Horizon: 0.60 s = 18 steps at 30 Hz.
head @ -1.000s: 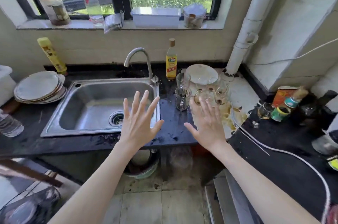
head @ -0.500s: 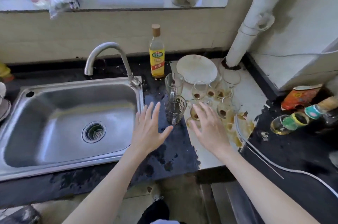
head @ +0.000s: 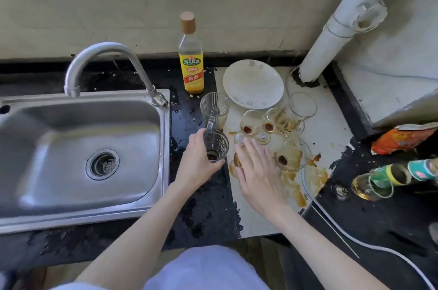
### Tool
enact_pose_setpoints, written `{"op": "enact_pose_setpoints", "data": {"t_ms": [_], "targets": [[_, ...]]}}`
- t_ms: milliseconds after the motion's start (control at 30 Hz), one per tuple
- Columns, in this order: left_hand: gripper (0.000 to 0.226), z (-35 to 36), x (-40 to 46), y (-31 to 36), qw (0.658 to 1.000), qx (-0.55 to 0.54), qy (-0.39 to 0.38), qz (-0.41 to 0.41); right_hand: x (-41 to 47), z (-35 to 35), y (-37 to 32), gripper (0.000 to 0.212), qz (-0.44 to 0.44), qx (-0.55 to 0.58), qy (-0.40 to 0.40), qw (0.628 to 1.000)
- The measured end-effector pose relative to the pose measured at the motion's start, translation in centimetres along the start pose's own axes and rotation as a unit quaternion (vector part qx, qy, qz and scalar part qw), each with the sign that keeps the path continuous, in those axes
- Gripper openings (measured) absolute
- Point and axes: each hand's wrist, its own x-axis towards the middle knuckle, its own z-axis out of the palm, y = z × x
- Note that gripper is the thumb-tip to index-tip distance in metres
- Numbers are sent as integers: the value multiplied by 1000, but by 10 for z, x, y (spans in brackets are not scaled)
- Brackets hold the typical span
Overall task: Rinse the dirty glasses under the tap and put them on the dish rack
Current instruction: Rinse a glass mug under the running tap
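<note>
Steel sink [head: 59, 197] fills the counter's left side, tap [head: 104, 52] arched over its back rim. White plate [head: 253, 83] near the counter's back edge, yellow-label bottle [head: 191, 62] just left of it. Dirty glasses [head: 272, 123] clustered in front of the plate on the stained pale slab (brown residue inside several). Left hand [head: 196, 166] wrapped around a ribbed glass [head: 215, 146] on the dark strip beside the sink's right rim. Right hand [head: 258, 173] flat, fingers spread wide, over the nearest glasses, holding nothing.
</note>
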Motion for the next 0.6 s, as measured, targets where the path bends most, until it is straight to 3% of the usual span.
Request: {"op": "enact_pose_setpoints", "data": {"t_ms": [133,333,600], "targets": [[77,-4,-7,-5,1000,-15,18,-1,1,-4,4,51,-12,5,-12,1000],[87,-34,-27,-14,994,-68,76,-33,10,-21,-5,53,-37,36,-5,999],[89,-103,-51,-70,978,-107,153,-90,64,-15,-87,49,-116,118,-11,986]]}}
